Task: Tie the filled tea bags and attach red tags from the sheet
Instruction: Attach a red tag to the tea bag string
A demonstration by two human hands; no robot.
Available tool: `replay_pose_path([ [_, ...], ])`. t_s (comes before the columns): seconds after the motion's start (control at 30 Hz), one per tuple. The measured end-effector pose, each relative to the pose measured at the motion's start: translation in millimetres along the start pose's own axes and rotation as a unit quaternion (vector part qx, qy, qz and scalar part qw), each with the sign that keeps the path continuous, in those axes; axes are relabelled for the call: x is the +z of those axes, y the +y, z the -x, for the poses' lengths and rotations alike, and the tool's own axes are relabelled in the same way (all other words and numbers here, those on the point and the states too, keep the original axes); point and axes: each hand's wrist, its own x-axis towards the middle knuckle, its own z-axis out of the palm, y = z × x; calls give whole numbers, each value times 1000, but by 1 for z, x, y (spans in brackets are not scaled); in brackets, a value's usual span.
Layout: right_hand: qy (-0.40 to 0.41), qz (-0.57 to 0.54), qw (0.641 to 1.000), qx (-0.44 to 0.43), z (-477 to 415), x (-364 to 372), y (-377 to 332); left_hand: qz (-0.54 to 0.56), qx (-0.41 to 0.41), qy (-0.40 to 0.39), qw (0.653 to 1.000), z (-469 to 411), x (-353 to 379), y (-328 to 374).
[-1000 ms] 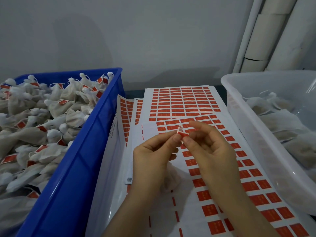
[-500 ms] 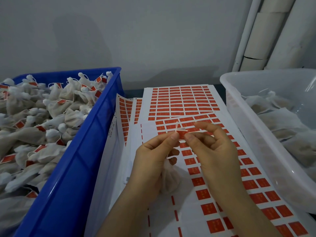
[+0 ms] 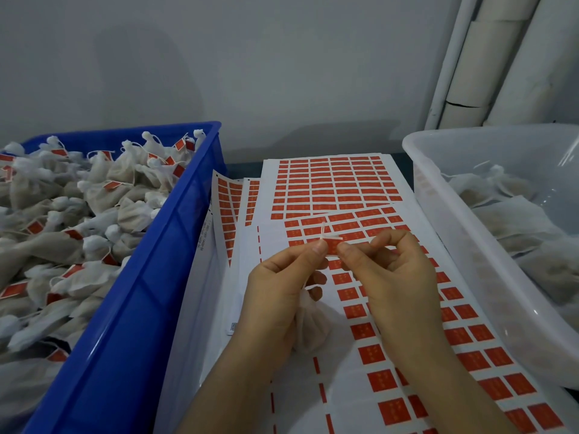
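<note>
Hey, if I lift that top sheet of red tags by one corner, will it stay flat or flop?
Probably flop: the top sheet looks thin, and a neighbouring sheet's edge already curls up. Likely light, and it may slide over the sheets beneath.

Plain grey wall (image 3: pixel 219 57) filling the upper frame, being lit dimly, soft shadows being cast low on it, pale pipes (image 3: pixel 501 57) being seen upper right, dark tabletop strip (image 3: pixel 244 167) showing mid-frame.
</note>
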Motion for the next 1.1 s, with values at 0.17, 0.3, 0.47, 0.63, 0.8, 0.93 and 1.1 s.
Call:
replay_pose_path([
  [0.17, 5, 9, 1000, -2, 0, 0, 0, -2, 0, 2, 1000, -1, -1, -1],
  [0.3, 10, 18, 1000, -2, 0, 1, 1, 2, -3, 19, 1000, -2, 0, -3],
  [0.47, 19, 29, 999, -8, 0, 1, 0, -4, 20, 33, 999, -1, 1, -4],
  [0.63, 22, 26, 999, -21, 1, 1, -2, -63, 89, 50, 993, 2, 3, -7],
  [0.8, 35, 43, 998, -28, 3, 2, -5, -104, 121, 43, 986, 5, 5, -9],
  [0.93, 39, 44, 998, 12, -3, -3, -6, -94, 123, 59, 986, 2, 3, -9],
  [1.1, -70, 58, 996, -5, 2, 5, -10, -92, 143, 67, 983, 1, 1, -9],
])
